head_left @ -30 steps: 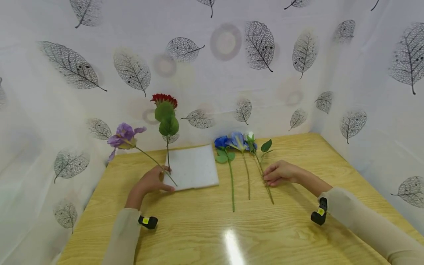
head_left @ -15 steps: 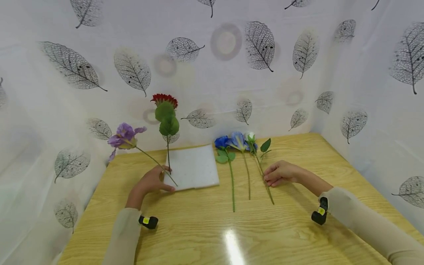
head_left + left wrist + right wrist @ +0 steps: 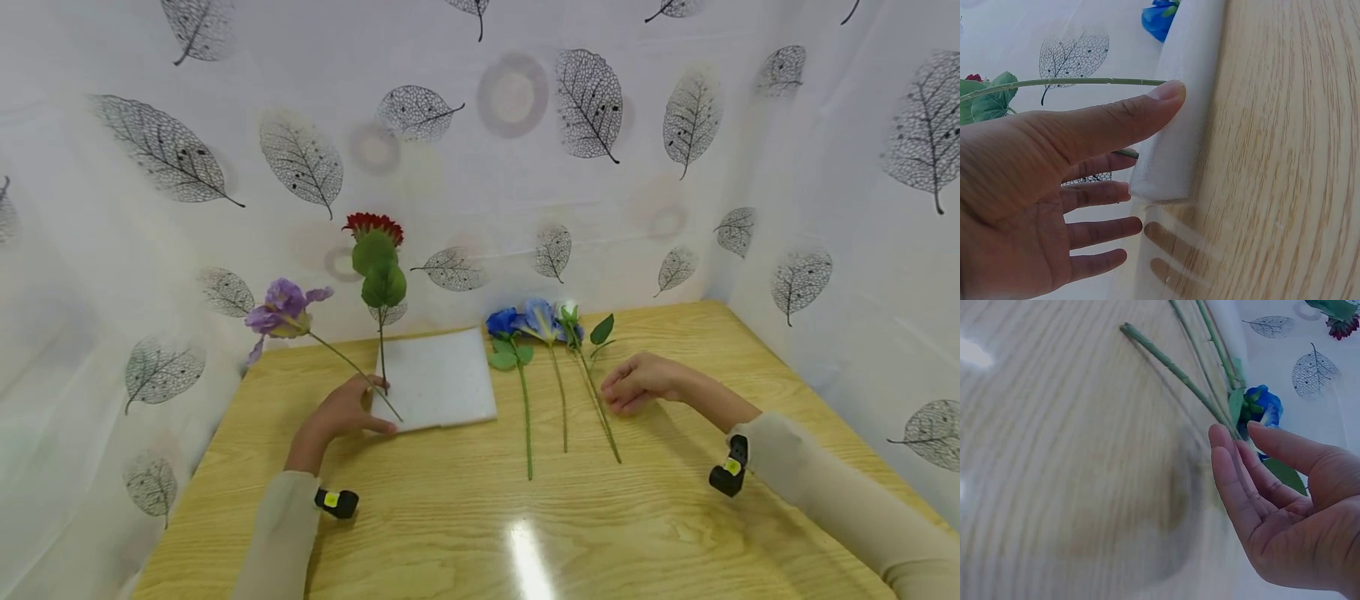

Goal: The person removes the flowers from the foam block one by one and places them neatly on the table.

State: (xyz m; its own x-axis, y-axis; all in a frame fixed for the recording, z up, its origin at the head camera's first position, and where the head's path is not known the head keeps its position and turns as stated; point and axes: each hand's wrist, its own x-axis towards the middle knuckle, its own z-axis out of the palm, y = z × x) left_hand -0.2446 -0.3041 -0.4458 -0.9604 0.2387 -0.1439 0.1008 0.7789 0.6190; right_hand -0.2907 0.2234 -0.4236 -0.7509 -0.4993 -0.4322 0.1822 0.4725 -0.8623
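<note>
My left hand (image 3: 345,414) rests at the left edge of a white foam board (image 3: 435,379). In the left wrist view its thumb touches the board, and its fingers stretch out straight. Two artificial flowers stand in the board: a leaning purple iris (image 3: 281,312) and an upright red flower (image 3: 373,229) with green leaves. My right hand (image 3: 641,383) is beside the stem of a white rose (image 3: 568,315) lying on the table. The right wrist view shows a gap between thumb and fingers, with the stem (image 3: 1172,369) at the fingertips.
A blue rose (image 3: 502,323) and a light blue iris (image 3: 542,321) lie left of the white rose, stems toward me. The wooden table (image 3: 420,517) is backed by a white curtain (image 3: 465,200) printed with leaves.
The right hand has eased off the white rose's stem and shifted slightly right and away. Both standing flowers and the left hand stay in place.
</note>
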